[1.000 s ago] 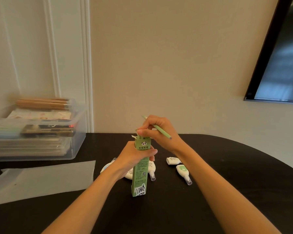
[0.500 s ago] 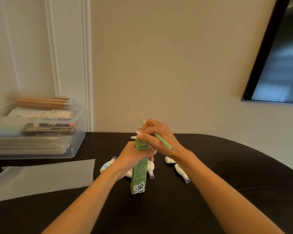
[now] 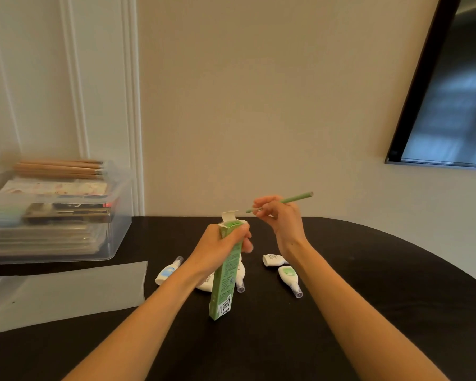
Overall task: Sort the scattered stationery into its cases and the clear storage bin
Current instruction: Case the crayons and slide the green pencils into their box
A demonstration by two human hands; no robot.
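Green cardboard is what my left hand (image 3: 220,243) is wrapped around: the pencil box (image 3: 226,270) stands nearly upright, its foot on the dark surface (image 3: 368,312) and its top leaning slightly toward my right. Its white flap (image 3: 229,215) is up and the mouth is open, showing green pencil ends inside.

My right hand (image 3: 279,215) pinches a single green pencil (image 3: 289,200) between thumb and fingers. That hand sits above and to the right of the box mouth, close but not touching. The pencil lies close to level, running from lower left to upper right, with its nearer end pointing down toward the mouth and its far end out past my knuckles.

This is the relation I judge the next move depends on. The box's long axis is near vertical and the pencil's is near horizontal, so I would need to tip the pencil up until it lines up with the opening, then slide it down and to the left. The right hand carries it; the left only steadies the box.

Below my right wrist lie correction tape dispensers (image 3: 289,276), and another (image 3: 166,272) is left of my left forearm. The clear bin (image 3: 116,215), already stacked with items, sits well off to the left.
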